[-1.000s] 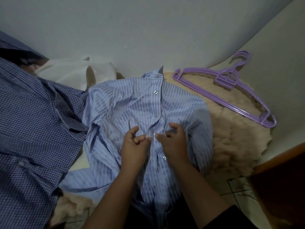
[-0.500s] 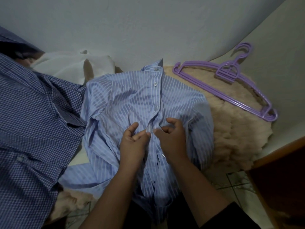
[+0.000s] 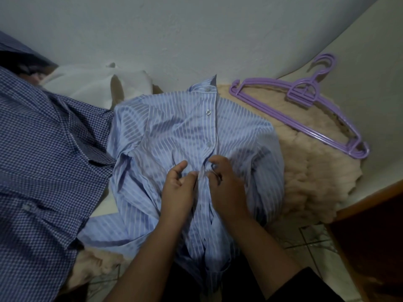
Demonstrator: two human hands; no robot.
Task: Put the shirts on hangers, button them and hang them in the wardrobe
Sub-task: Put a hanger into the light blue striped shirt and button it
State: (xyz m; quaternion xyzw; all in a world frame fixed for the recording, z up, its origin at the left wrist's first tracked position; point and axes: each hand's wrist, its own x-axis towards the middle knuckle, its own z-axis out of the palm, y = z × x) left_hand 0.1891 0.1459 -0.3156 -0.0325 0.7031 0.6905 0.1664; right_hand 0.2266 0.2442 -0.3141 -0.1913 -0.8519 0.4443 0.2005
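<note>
Left hand (image 3: 177, 188) pinches left placket edge of striped shirt (image 3: 174, 131); right hand (image 3: 226, 184) pinches facing edge, fingers curled at a mid-front button. Grip brings the two edges together, likely to pass button through hole. Shirt lies front-up on fluffy beige blanket (image 3: 305, 171), upper buttons closed. Purple hangers (image 3: 305, 99) near, beyond right hand; checked shirt (image 3: 43, 160) at left. Versus earlier: hands slightly higher up placket, shirt unmoved.

Home interior, likely a bedroom corner: plain white walls (image 3: 196, 40), tiled floor (image 3: 309, 236), fluffy beige rug (image 3: 305, 182), shirts, purple hangers (image 3: 305, 101) upper right.
</note>
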